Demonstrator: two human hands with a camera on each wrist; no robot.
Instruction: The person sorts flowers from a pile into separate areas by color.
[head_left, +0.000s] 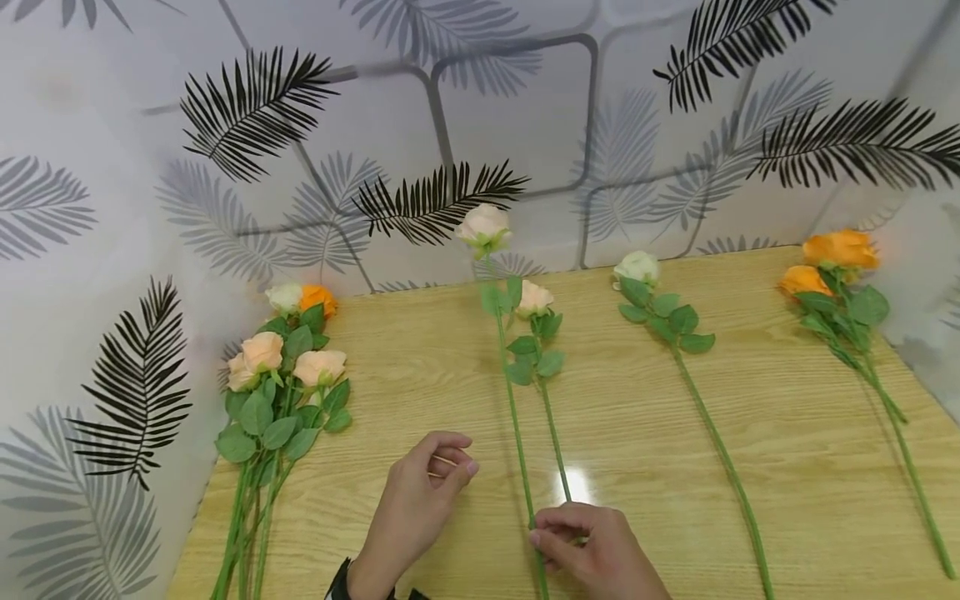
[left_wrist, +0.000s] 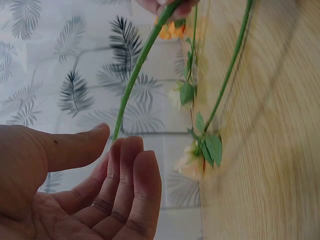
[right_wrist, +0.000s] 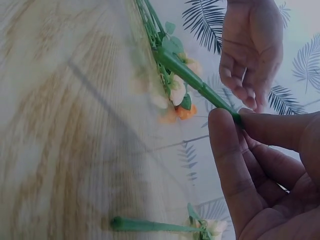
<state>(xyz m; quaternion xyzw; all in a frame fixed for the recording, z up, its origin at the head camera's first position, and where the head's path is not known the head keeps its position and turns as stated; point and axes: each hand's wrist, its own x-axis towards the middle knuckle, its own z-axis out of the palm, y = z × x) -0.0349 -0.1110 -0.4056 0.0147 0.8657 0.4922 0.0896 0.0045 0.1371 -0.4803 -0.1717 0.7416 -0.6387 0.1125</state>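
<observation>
Between its thumb and fingertips my right hand (head_left: 596, 546) pinches the green stem of a pale peach rose (head_left: 483, 229), low on the stem. The bloom points away from me, toward the patterned wall, and the stem is raised off the table, as the right wrist view shows at the stem's cut end (right_wrist: 175, 62). My left hand (head_left: 423, 500) hovers to the left of that stem, fingers loosely bent and holding nothing. In the left wrist view its fingers (left_wrist: 145, 175) overlap the stem's line. Just right of the held rose lies a shorter peach rose (head_left: 536, 298), its lower stem partly behind my right hand.
A bunch of peach, white and orange roses (head_left: 281, 375) lies at the left of the wooden table (head_left: 420, 358). Farther right are a single white rose (head_left: 637, 268) and orange roses (head_left: 840, 250). A leaf-patterned covering (head_left: 517, 117) rises behind the table.
</observation>
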